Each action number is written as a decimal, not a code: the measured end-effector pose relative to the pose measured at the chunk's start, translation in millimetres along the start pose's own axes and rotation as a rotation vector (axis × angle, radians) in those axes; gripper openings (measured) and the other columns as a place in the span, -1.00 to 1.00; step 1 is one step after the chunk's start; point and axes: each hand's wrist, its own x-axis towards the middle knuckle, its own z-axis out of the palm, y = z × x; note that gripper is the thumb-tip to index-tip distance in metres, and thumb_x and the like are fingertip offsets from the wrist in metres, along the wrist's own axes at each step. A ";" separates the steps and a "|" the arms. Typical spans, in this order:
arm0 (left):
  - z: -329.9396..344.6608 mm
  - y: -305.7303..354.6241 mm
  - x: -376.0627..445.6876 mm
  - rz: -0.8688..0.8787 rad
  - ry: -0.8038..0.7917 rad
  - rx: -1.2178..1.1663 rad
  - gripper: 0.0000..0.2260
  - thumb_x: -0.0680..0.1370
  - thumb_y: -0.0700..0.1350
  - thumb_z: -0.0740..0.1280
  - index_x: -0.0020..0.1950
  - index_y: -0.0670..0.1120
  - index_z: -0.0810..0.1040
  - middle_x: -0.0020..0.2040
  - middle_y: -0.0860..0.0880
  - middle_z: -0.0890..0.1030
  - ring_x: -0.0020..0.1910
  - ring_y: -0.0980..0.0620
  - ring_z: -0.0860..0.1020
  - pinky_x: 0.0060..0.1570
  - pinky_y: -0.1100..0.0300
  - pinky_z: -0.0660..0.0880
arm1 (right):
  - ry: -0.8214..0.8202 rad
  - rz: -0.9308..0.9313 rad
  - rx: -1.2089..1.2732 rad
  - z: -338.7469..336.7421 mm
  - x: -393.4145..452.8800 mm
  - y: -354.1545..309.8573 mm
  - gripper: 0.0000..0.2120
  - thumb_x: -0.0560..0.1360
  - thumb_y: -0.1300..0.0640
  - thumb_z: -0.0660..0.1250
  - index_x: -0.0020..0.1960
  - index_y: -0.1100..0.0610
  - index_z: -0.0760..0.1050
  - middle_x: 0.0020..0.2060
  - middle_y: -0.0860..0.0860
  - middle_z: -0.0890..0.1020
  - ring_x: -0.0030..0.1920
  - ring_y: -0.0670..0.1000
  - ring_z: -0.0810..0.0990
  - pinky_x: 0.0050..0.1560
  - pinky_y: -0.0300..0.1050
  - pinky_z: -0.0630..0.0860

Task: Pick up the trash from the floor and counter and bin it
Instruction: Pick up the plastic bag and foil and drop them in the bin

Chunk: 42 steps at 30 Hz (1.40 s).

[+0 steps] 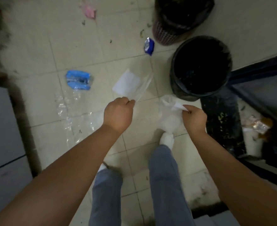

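Note:
My left hand [119, 114] is shut on a clear plastic wrapper with a white label [128, 83], held above the tiled floor. My right hand [194, 117] grips a thin white plastic bag [169, 117] that hangs down over my foot. Just beyond both hands stands a black-lined bin [201, 67], its dark inside open to view. A second bin with a pink mesh wall [164, 34] stands behind it. On the floor lie a blue and clear plastic package [79, 79], a small blue wrapper [149, 46] and a pink scrap [89, 11].
Crumpled clear film [72, 111] spreads over the tiles left of my arm. A grey cabinet [2, 136] borders the left edge. On the right a dark mat [222, 126] and a dark counter base [261, 88] crowd the bin, with more litter [256, 126] beside them.

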 end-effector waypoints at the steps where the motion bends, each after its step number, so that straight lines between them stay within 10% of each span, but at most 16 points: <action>1: -3.4 19.2 22.6 0.033 -0.002 0.015 -0.63 -0.14 -0.40 0.60 -0.40 -0.19 0.68 -0.56 -0.11 0.58 -0.65 -0.04 0.53 -0.65 0.38 0.42 | 0.045 0.046 0.076 -21.8 19.4 8.4 -0.75 0.50 0.40 0.13 0.00 0.37 0.58 -0.03 0.34 0.65 -0.03 0.28 0.59 -0.19 -0.15 0.43; 8: 19.1 138.0 172.5 0.118 -0.002 0.024 -0.70 -0.14 -0.44 0.53 -0.52 -0.18 0.60 -0.61 -0.10 0.52 -0.68 -0.02 0.49 -0.70 0.46 0.31 | -0.008 0.185 0.293 -100.8 151.8 73.5 -0.76 0.52 0.38 0.18 0.13 0.36 0.52 0.08 0.32 0.60 0.08 0.25 0.56 0.20 0.09 0.47; 11: 52.9 162.8 226.4 0.144 -0.023 0.004 -0.70 -0.09 -0.48 0.48 -0.45 -0.20 0.63 -0.56 -0.13 0.55 -0.64 -0.03 0.53 -0.69 0.43 0.35 | -0.067 0.206 0.308 -93.3 204.8 97.2 -0.75 0.53 0.35 0.18 0.18 0.33 0.49 0.01 0.20 0.58 0.06 0.14 0.53 -0.03 -0.10 0.47; 13: 76.0 170.5 257.3 0.081 -0.097 0.069 -0.59 0.16 -0.38 0.55 -0.01 -0.22 0.66 -0.20 -0.22 0.67 -0.29 -0.12 0.66 -0.43 0.27 0.56 | -0.149 0.199 0.304 -77.6 235.1 107.8 -0.68 0.52 0.35 0.17 0.27 0.30 0.41 0.14 0.23 0.54 0.13 0.20 0.51 -0.08 -0.13 0.37; 15: 99.9 173.1 273.9 -0.001 -0.272 0.170 -0.47 0.52 -0.22 0.34 0.46 -0.17 0.27 0.33 -0.22 0.45 0.24 -0.17 0.48 0.13 0.07 0.50 | -0.277 0.148 0.171 -60.6 252.5 116.3 -0.56 0.54 0.31 0.17 0.40 0.20 0.24 0.31 0.28 0.42 0.27 0.29 0.42 0.06 -0.04 0.37; 17: 108.0 171.5 276.0 -0.042 -0.432 0.218 -0.45 0.58 -0.19 0.23 0.53 -0.14 0.09 0.47 -0.18 0.25 0.40 -0.18 0.28 0.31 0.02 0.34 | -0.383 0.074 -0.041 -48.2 257.0 118.8 -0.49 0.56 0.25 0.16 0.46 0.15 0.10 0.39 0.25 0.31 0.33 0.26 0.36 0.24 -0.01 0.36; 24: 94.3 113.2 210.8 -0.106 -0.447 0.196 -0.53 0.65 -0.10 0.10 0.54 -0.12 0.07 0.57 -0.12 0.05 0.56 -0.12 -0.03 0.51 0.00 0.04 | -0.382 -0.151 -0.279 -9.1 217.7 85.0 -0.51 0.59 0.10 0.10 0.47 0.18 0.08 0.48 0.20 0.16 0.46 0.21 0.14 0.46 0.07 0.18; 33: 65.9 -42.2 37.1 -0.773 -0.463 0.018 -0.48 0.63 -0.06 0.17 0.53 -0.14 0.08 0.57 -0.15 0.05 0.56 -0.14 -0.04 0.52 -0.01 0.05 | -0.527 -0.460 -0.446 85.7 103.4 -15.1 -0.52 0.60 0.07 0.09 0.47 0.16 0.09 0.50 0.17 0.14 0.50 0.14 0.09 0.51 0.03 0.05; 42: 121.8 -192.4 -106.3 -1.034 -0.514 -0.124 -0.39 0.59 0.03 0.24 0.52 -0.19 0.07 0.55 -0.20 0.10 0.54 -0.19 0.02 0.47 -0.06 0.16 | -0.588 -0.330 -0.653 239.9 16.5 -51.0 -0.54 0.55 0.06 0.20 0.40 0.21 0.24 0.39 0.19 0.35 0.39 0.19 0.28 0.37 0.07 0.28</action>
